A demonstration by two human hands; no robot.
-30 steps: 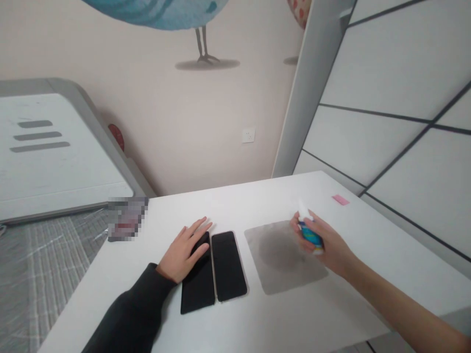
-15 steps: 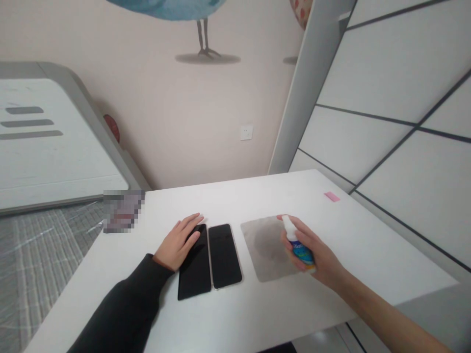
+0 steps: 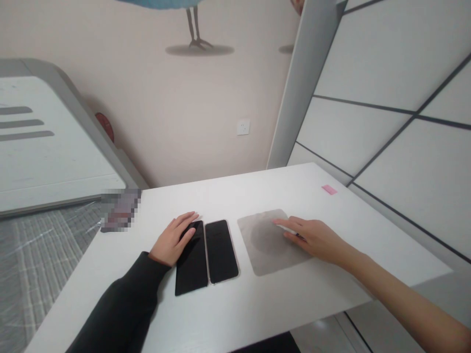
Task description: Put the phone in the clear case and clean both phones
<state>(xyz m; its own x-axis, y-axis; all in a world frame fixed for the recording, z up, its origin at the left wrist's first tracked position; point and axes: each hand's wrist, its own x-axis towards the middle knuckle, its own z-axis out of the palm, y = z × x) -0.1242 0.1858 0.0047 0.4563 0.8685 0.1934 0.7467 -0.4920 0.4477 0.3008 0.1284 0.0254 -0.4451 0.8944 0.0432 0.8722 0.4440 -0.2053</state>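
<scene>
Right hand point(image 3: 316, 238) lies low over the grey cloth point(image 3: 270, 242), palm down, fingers stretched out toward the cloth's darker damp patch. A sliver of something dark peeks out under the fingers at the cloth's right edge, too hidden to name, so whether that hand is gripping anything I cannot tell. The forearm is bare and runs off toward the lower right of the cloth.

Left of the cloth, two black phones lie side by side, screens up, long edges nearly touching. The right phone point(image 3: 221, 250) sits just beside the cloth's left edge, untouched. The left phone point(image 3: 192, 264) is one place further from the cloth, and the left hand point(image 3: 172, 240) rests on its upper left corner, released and flat, fingers loose, grasping nothing. A dark sleeve point(image 3: 121, 309) covers that arm.

All of it sits on the white counter point(image 3: 257, 314). Beyond the cloth, toward the far right corner, a small pink slip point(image 3: 329, 189) lies well apart. Far to the cloth's left, at the counter's edge, is a blurred-out patch point(image 3: 119, 210) that cannot be read.
</scene>
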